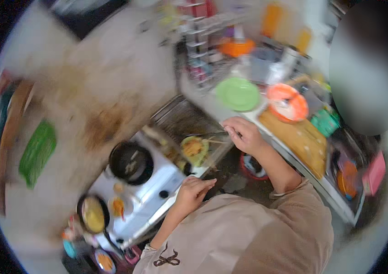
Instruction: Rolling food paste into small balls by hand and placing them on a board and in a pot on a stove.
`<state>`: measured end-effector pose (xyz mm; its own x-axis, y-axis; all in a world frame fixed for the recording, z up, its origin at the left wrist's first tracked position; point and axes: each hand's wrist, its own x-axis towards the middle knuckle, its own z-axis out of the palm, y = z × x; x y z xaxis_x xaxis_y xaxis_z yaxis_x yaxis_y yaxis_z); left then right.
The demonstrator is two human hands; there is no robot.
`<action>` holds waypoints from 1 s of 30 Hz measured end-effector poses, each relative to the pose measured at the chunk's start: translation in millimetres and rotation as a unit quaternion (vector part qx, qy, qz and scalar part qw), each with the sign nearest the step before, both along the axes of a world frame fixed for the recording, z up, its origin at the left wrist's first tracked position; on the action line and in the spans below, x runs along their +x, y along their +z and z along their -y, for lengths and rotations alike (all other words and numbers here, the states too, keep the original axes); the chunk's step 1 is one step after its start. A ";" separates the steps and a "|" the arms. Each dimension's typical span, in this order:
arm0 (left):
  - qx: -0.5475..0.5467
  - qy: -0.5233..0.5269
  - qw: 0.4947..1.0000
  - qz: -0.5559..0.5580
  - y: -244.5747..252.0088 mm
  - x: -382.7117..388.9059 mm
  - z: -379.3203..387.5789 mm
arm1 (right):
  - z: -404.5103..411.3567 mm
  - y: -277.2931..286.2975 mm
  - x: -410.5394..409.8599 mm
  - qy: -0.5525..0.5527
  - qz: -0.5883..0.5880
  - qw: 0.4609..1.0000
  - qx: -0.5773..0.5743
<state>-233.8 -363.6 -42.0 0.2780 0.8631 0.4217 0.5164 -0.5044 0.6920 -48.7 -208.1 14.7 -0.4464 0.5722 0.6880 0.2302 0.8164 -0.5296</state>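
My left hand (194,193) is just beyond the front edge of a gas stove (146,209), thumb apart from the fingers, with nothing visible in it. My right hand (243,133) is by the corner of the counter, fingers curled. A thin dark line meets its fingertips, and blur hides whether it is something held. Between the hands, a yellow-green bowl (195,149) of orange-brown food stands beside the stove, with pale sticks, perhaps chopsticks (218,141), at its right. A black wok (131,162) sits on one burner, and a frying pan (93,214) holds something yellow on the other.
On the right counter are a green plate (237,94), an orange-rimmed bowl (287,102) and a wooden cutting board (296,144). A wire rack (197,44) stands behind. A red-rimmed container (253,167) is below. A person, face blurred, stands at upper right.
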 end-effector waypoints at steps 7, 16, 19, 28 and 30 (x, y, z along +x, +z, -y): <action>-0.040 -0.259 0.964 -0.046 8.9 147.4 -88.7 | 33.3 -35.5 247.1 -0.445 0.061 0.890 -0.078; 0.101 -0.279 0.946 -0.128 -29.8 329.1 -161.6 | 53.2 -89.3 340.4 -0.496 0.260 0.799 -0.217; 0.118 -0.281 0.943 -0.137 -50.1 350.3 -171.6 | 52.5 -91.1 341.2 -0.505 0.333 0.776 -0.181; 0.037 -0.397 0.910 -0.118 -58.9 348.8 -201.5 | 28.2 -84.5 384.1 -0.386 -0.025 0.848 -0.364; 0.044 -0.392 0.911 -0.120 -53.5 347.8 -203.8 | 19.5 -86.6 390.1 -0.315 -0.202 0.812 -0.447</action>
